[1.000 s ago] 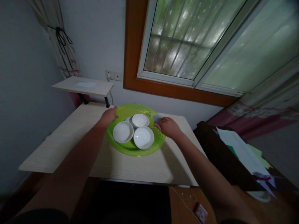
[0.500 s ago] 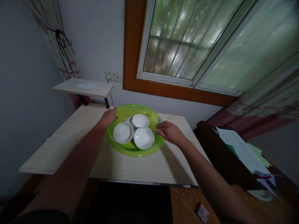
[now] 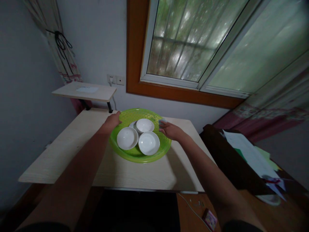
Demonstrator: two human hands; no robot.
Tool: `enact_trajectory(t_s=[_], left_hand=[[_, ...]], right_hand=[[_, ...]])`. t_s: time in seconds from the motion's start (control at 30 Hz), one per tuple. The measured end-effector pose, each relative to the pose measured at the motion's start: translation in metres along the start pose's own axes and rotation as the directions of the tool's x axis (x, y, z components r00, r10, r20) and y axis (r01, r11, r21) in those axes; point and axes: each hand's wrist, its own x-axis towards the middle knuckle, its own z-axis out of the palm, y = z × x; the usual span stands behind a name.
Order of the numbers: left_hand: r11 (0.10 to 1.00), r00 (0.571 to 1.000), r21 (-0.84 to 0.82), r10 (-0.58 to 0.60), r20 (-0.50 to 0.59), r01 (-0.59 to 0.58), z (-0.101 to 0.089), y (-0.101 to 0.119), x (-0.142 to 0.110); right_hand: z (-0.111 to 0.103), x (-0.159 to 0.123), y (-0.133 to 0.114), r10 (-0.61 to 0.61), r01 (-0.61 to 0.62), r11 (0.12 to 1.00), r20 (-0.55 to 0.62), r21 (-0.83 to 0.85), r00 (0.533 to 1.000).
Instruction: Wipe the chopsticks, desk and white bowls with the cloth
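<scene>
A round green plastic basin (image 3: pixel 135 158) sits on the desk with white bowls inside. Three bowls show plainly: one at left (image 3: pixel 127 138), one at right (image 3: pixel 149 143) and one at the back (image 3: pixel 145 125). Part of another white dish (image 3: pixel 132 124) peeks out behind them. My left hand (image 3: pixel 113 121) is closed on the basin's left rim, fingers partly hidden. At the right side, my right hand (image 3: pixel 171 130) holds a pale grey-blue cloth (image 3: pixel 162 120) against or just over the basin's inner wall; contact is hard to make out.
The pale wooden desk (image 3: pixel 145 177) has a small raised shelf (image 3: pixel 84 91) at back left with a paper on it. A dark brown piece of furniture (image 3: pixel 231 161) carrying papers (image 3: pixel 243 148) stands at right. A cable and a small pink box (image 3: pixel 209 219) lie below, right of the desk front.
My right hand has moved slightly up and left along the basin's right side with the cloth. My left hand stays on the rim, and the bowls hold their places.
</scene>
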Motion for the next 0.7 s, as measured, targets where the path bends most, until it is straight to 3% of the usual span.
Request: enact_trajectory(t_s=[0.17,0.3,0.7], left_hand=[[1.000,1.000,0.022,-0.019,0.014,0.018,-0.004,0.003,-0.003],[0.999,1.000,0.032,-0.015,0.014,0.014,-0.006,0.005,-0.006],[0.999,0.999,0.040,-0.037,0.038,0.035,-0.011,0.010,-0.014]], right_hand=[[0.006,0.026,0.004,0.038,-0.037,0.998,0.011,-0.059,0.999],[0.005,0.030,0.002,0.028,-0.026,0.991,0.007,-0.132,1.000],[-0.005,-0.016,-0.017,0.010,-0.002,0.984,0.041,-0.179,0.999]])
